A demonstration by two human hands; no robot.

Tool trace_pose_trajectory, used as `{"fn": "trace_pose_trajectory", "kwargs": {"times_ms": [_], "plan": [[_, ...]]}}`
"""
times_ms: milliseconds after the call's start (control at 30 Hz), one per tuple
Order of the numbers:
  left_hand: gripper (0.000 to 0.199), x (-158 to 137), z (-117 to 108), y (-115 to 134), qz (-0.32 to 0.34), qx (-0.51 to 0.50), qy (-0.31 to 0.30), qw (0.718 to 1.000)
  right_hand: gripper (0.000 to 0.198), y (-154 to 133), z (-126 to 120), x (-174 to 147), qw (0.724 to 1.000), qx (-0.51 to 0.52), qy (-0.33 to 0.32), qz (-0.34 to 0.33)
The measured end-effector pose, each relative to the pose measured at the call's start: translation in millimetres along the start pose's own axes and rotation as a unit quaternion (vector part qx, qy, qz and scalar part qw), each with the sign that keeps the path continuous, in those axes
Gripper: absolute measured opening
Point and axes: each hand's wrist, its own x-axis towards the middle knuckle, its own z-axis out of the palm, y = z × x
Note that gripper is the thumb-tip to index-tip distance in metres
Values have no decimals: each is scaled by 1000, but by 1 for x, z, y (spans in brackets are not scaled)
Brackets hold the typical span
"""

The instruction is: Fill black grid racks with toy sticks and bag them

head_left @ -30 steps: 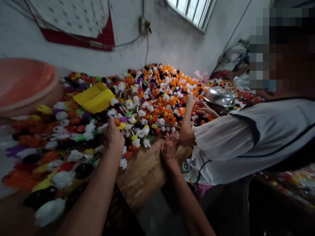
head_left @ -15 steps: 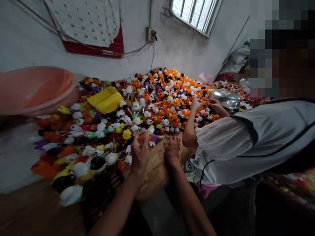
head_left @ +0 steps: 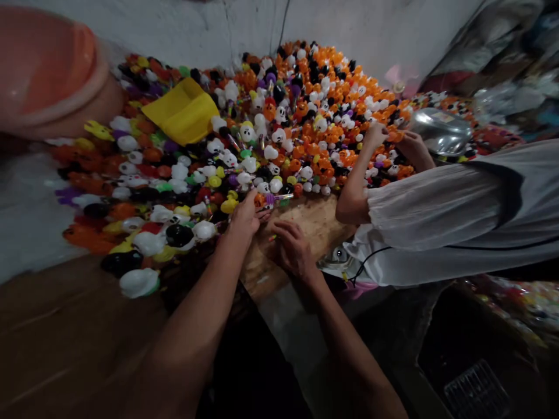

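My left hand (head_left: 245, 216) is closed around the base of a small toy by the near edge of the heap. This toy has an orange pumpkin head (head_left: 259, 201), a purple collar and a clear tube pointing right. Just below and to the right, my right hand (head_left: 293, 245) is over the wooden board (head_left: 323, 218), its fingers curled together. A tiny multicoloured piece (head_left: 273, 237) shows at those fingertips, too small to name. Around the left hand lie many plastic toy heads (head_left: 205, 231), white, black, orange and yellow.
Beyond the board, a co-worker's hands (head_left: 376, 135) handle orange pieces at the heap. A yellow scoop-like piece (head_left: 183, 110) lies on the heap, with a pink basin (head_left: 98, 87) at left. A metal lid or bowl (head_left: 441, 131) sits behind the co-worker's arm. A dark box (head_left: 476, 349) stands lower right.
The view has tilted down. My right hand has drawn back from the toy's tube end toward me, and a tiny coloured piece shows in its fingers. My left hand stays with the pumpkin toy.
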Motion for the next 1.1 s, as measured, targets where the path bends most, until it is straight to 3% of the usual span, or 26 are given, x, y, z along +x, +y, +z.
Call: {"fn": "trace_pose_trajectory", "kwargs": {"times_ms": [67,167,300,400,467,533,633,733,800,967,1100], "plan": [[24,-7,0,5,15,5,-6,1000,28,3,3,5,994,0,-90,-54],[14,-23,-2,9,107,-18,0,994,27,4,13,19,982,-12,-174,-68],[17,-54,-15,14,205,-106,-26,973,31,-1,20,35,982,-13,-181,-58],[22,-82,-33,12,205,-122,-55,970,28,0,13,30,998,-3,-61,-12],[22,-101,-46,3,210,-108,-61,970,28,5,5,21,996,-18,47,69],[19,-119,-61,-12,213,-90,-60,971,28,7,-2,9,983,-38,91,156],[7,-141,-87,-42,165,-73,-53,982,28,-2,-8,-10,973,-28,53,221],[32,-159,-113,-68,75,-46,-61,994,32,-19,-5,-17,973,-14,15,232],[45,-167,-126,-77,50,-24,-72,996,39,-29,1,-13,968,-48,-13,246],[59,-175,-143,-69,57,0,-68,996,37,-43,8,2,935,-176,-109,287],[62,-172,-150,-53,54,-23,-79,995,29,-50,-10,-10,942,-156,-125,271]]}}
